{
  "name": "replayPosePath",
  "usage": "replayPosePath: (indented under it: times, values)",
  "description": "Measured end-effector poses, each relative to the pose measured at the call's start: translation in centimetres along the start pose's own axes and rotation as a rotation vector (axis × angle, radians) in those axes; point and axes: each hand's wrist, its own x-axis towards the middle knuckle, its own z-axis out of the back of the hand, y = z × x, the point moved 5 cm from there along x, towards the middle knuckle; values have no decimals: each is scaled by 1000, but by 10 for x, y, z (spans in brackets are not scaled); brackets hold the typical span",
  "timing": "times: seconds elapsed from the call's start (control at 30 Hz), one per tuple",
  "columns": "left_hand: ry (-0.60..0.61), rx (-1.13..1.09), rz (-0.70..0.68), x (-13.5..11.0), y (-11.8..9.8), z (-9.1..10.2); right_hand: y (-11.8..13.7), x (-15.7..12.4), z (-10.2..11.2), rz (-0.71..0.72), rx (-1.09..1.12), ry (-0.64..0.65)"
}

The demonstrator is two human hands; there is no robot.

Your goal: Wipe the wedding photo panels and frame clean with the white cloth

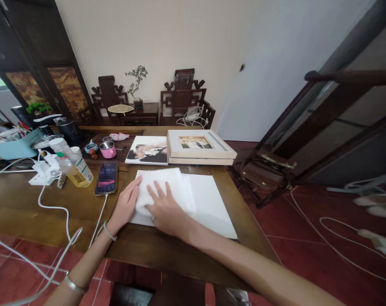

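A folded white cloth point(177, 191) lies on the left part of a flat white board point(212, 204) near the table's front edge. My right hand point(166, 210) presses on top of the cloth with its fingers spread. At the cloth's left edge rests my left hand point(127, 202), its fingers stretched out along the board's side. Behind the board stand a white-edged photo print point(147, 149) and, to its right, a stack of pale wooden picture frames point(201, 146) with a photo in the top one.
Left of the board lies a phone point(106, 178) on a white cable. Farther left are a bottle of yellow liquid point(80, 170), a power strip point(44, 172), a pink cup point(107, 149) and a blue box point(14, 146). A bag point(263, 172) sits on a chair at the right.
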Motion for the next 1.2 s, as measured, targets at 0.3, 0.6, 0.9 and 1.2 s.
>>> replayPosePath:
  times: [0.3, 0.6, 0.9, 1.2]
  values:
    - [114, 111, -68, -8, -10, -9, 19, -53, 21, -60, 145, 162]
    - [68, 22, -142, -12, -12, -2, -14, 10, -1, 3, -2, 19]
    - [185, 164, -175, -12, -10, -9, 6, -46, 32, 199, 206, 164]
    - [194, 368, -248, -12, -5, -19, -60, 25, 21, -89, 188, 17]
